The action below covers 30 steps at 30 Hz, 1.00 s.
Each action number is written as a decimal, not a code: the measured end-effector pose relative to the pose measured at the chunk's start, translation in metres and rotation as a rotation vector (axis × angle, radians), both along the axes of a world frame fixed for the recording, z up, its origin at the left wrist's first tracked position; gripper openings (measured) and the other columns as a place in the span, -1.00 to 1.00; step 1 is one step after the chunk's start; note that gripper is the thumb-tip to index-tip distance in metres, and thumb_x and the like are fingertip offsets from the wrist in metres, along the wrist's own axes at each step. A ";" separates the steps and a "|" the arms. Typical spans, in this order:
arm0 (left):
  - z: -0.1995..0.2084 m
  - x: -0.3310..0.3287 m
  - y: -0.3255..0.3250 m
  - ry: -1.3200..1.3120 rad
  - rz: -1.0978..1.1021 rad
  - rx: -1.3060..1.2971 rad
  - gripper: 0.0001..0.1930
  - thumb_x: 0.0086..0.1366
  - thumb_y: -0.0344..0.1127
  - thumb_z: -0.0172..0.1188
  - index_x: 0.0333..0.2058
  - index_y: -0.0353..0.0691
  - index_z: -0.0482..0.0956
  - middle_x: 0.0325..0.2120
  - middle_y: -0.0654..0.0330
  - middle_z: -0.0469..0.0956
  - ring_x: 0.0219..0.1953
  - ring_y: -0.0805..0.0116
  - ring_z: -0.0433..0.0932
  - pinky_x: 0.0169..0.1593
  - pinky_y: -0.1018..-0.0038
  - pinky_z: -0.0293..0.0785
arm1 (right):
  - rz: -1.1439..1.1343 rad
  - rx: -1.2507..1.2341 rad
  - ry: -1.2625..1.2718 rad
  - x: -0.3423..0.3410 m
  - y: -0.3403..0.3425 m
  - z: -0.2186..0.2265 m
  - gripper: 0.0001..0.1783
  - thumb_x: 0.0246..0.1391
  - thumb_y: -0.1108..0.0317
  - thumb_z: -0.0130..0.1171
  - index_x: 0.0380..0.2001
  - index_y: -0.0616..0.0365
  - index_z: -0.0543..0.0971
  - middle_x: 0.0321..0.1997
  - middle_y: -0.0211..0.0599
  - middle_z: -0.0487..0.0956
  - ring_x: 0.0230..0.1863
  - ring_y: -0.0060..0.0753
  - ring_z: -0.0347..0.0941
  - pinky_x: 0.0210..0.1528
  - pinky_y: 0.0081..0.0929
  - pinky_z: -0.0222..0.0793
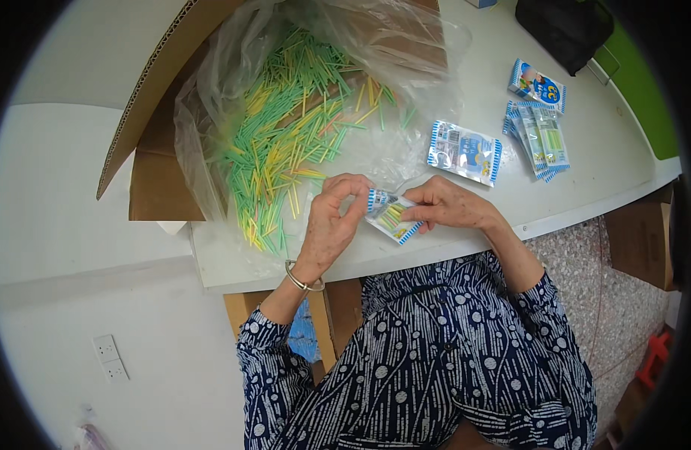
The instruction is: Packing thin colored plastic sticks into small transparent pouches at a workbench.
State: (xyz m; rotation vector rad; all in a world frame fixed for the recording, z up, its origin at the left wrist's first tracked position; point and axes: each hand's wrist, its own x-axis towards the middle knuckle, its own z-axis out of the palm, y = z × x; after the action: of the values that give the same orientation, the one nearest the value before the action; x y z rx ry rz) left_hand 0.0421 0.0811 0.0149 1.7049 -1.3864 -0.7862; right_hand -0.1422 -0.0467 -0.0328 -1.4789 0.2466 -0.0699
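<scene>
Between my two hands, above the table's near edge, is a small blue-and-white packet point(391, 215) with green and yellow sticks showing through its clear part. My left hand point(337, 215), with a bangle at the wrist, pinches the packet's upper left corner. On the other side, my right hand point(444, 205) grips the packet's right edge between thumb and fingers. Left of the packet, a heap of thin green and yellow sticks point(285, 127), a few of them orange, spills from a clear plastic bag point(199, 124). Another blue-and-white packet point(464, 153) lies flat just beyond my right hand.
The bag comes out of a cardboard box point(156, 184) lying on the white table point(585, 184). At the right, several filled packets point(539, 139) overlap, with another packet point(538, 86) behind them. A black pouch point(563, 31) lies at the far right. A cardboard box point(642, 236) stands below the table's right side.
</scene>
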 end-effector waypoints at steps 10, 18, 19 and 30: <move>-0.002 -0.004 -0.003 -0.145 -0.078 0.021 -0.84 0.13 -0.50 0.16 -0.28 -0.34 0.56 -0.23 0.16 0.55 -0.09 0.32 0.44 0.03 0.44 0.33 | 0.022 -0.063 -0.014 0.001 0.002 -0.004 -0.72 0.13 0.30 0.09 -0.48 0.37 0.52 -0.67 -0.45 0.36 -0.62 -0.73 0.29 -0.57 -0.65 0.27; -0.007 -0.007 -0.001 0.035 0.069 -0.011 -0.85 0.10 -0.53 0.21 -0.30 -0.32 0.58 -0.24 0.19 0.55 -0.12 0.40 0.45 0.01 0.50 0.35 | 0.009 -0.017 -0.016 0.002 0.001 -0.008 -0.73 0.13 0.30 0.09 -0.46 0.35 0.54 -0.66 -0.45 0.38 -0.62 -0.73 0.29 -0.56 -0.66 0.29; -0.003 -0.005 -0.001 -0.010 0.069 -0.072 -0.87 0.11 -0.52 0.21 -0.31 -0.32 0.59 -0.24 0.19 0.55 -0.13 0.41 0.45 0.00 0.51 0.35 | 0.002 0.007 -0.006 0.001 0.001 -0.009 -0.73 0.14 0.29 0.10 -0.42 0.34 0.56 -0.64 -0.47 0.41 -0.61 -0.74 0.30 -0.55 -0.68 0.30; 0.005 0.005 0.000 0.169 0.029 0.045 -0.88 0.15 -0.50 0.21 -0.30 -0.30 0.61 -0.22 0.20 0.55 -0.13 0.42 0.46 -0.03 0.51 0.37 | 0.012 0.095 0.019 0.002 0.001 -0.010 -0.70 0.14 0.25 0.12 -0.27 0.31 0.60 -0.54 -0.51 0.50 -0.54 -0.79 0.33 -0.51 -0.74 0.32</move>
State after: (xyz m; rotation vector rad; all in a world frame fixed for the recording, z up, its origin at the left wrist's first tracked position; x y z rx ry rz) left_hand 0.0476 0.0812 0.0202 1.6482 -1.2343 -0.9293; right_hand -0.1402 -0.0453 -0.0426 -1.3869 0.2537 -0.0342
